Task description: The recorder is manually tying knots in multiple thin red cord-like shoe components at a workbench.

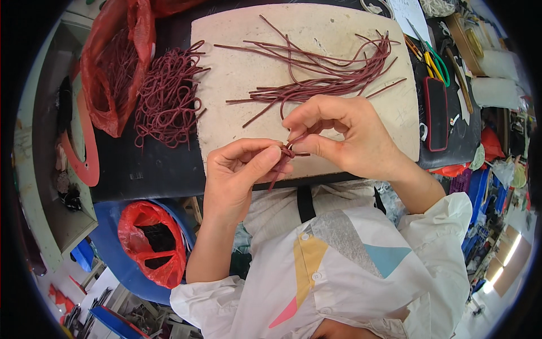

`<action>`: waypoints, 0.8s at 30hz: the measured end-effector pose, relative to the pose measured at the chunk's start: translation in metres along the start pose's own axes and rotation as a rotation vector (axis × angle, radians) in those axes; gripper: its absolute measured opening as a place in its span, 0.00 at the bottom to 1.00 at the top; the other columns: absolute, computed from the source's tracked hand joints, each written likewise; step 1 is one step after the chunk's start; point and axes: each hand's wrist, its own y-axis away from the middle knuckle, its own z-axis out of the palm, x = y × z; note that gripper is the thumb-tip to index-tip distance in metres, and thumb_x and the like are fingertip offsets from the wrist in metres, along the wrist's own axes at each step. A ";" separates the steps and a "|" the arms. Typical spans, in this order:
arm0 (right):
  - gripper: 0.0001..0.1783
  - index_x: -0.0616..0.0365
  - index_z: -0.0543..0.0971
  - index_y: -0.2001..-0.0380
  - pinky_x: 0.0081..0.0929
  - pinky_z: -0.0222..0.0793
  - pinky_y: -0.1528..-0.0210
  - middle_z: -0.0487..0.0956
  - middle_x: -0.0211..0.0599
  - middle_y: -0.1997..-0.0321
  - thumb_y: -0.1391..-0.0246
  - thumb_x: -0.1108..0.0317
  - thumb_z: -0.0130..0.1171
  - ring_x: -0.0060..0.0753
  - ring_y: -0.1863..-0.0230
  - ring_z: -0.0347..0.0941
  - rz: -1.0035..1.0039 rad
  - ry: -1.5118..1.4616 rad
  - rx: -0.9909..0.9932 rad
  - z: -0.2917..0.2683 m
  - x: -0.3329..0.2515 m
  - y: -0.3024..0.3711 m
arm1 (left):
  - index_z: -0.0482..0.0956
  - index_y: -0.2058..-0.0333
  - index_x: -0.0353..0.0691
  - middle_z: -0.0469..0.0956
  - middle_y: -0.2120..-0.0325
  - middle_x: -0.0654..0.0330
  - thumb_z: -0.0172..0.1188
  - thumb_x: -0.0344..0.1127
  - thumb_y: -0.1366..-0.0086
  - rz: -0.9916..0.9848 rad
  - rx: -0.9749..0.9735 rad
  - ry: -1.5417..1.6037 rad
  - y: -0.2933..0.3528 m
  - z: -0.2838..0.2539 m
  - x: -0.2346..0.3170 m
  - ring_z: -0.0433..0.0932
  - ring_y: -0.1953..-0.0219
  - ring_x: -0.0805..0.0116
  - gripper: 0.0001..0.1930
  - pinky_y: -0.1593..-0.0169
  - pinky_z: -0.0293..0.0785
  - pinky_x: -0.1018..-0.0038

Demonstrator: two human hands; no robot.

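Both hands meet over the near edge of a pale board (226, 121). Between them is a knot of thin maroon cord (288, 152), with short ends sticking out to the right and downward. My left hand (240, 169) pinches the knot between thumb and fingers. My right hand (344, 133) pinches a loop of the same cord just above the knot. On the board beyond the hands lies a loose bundle of straight maroon cords (339, 82). A heap of looped maroon cords (169, 96) sits on the black tabletop at the board's left.
A red plastic bag (93, 85) with more cords stands far left. Green-handled scissors (438, 65), yellow-handled tools and a dark phone with a red edge (435, 113) lie right of the board. Below the table's left edge, a blue bin (110, 226) holds a red bag (132, 231).
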 end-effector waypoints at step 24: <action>0.05 0.62 0.73 0.73 0.20 0.68 0.70 0.75 0.37 0.74 0.55 0.73 0.56 0.30 0.71 0.73 -0.137 0.199 0.138 0.012 0.011 0.004 | 0.75 0.67 0.29 0.75 0.75 0.58 0.57 0.25 0.44 0.273 0.126 -0.105 -0.003 0.008 -0.011 0.74 0.76 0.76 0.06 0.71 0.72 0.83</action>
